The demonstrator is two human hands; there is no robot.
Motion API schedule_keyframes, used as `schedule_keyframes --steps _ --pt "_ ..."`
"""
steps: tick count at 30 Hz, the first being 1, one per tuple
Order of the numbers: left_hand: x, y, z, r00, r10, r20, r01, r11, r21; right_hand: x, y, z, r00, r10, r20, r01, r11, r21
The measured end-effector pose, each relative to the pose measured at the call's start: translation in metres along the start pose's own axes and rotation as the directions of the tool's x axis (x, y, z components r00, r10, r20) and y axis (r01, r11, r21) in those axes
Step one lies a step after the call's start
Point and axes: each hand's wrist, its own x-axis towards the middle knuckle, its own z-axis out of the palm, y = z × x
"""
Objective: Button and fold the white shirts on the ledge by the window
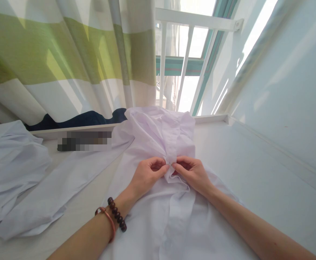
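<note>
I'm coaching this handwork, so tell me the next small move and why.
Probably ease both pinches slightly closer together without letting go: the left hand and right hand nearly meet at the front strip of the white shirt, which lies in loose folds just below, so releasing could let it slip.

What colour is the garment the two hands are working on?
The garment is whitish with a pale lilac tint; head view.

Before you, a pale lilac-white shirt (152, 209) is lying creased, its front strip (171, 141) bunching at centre, one sleeve (49, 195) stretching toward eight o'clock.
</note>
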Motion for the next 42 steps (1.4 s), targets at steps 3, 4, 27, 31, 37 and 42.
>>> schedule_keyframes --steps 3,4,27,31,37,42 --pt "-0.0004 -0.0003 0.0004 1.000 0.002 -0.009 -0.002 1.000 0.022 -0.0002 -0.0002 -0.0004 1.000 -0.011 -0.026 0.011 1.000 -0.008" --pt "-0.0004 -0.0003 0.0005 1.000 0.002 -0.009 -0.002 1.000 0.024 -0.0001 -0.0008 -0.0007 0.999 -0.018 -0.031 0.018 1.000 -0.012" --pt "-0.0003 -0.0035 -0.0044 0.996 0.046 0.080 -0.053 0.995 0.086 0.0025 -0.0042 -0.0067 0.990 0.073 0.117 -0.062 0.994 -0.094" --pt "-0.0004 -0.0063 -0.0044 0.995 0.047 0.091 -0.057 0.993 0.101 -0.0003 -0.0065 -0.0044 0.994 -0.008 0.106 0.033 0.970 -0.239" --pt "0.0005 -0.0073 -0.0033 0.998 0.030 0.062 -0.035 0.995 0.091 -0.0021 -0.0072 -0.0028 0.985 -0.151 0.086 0.173 0.901 -0.399" --pt "0.0003 -0.0023 -0.0046 0.998 0.002 0.065 -0.007 0.997 0.079 -0.0028 -0.0071 -0.0032 0.986 -0.142 0.086 0.164 0.909 -0.382"
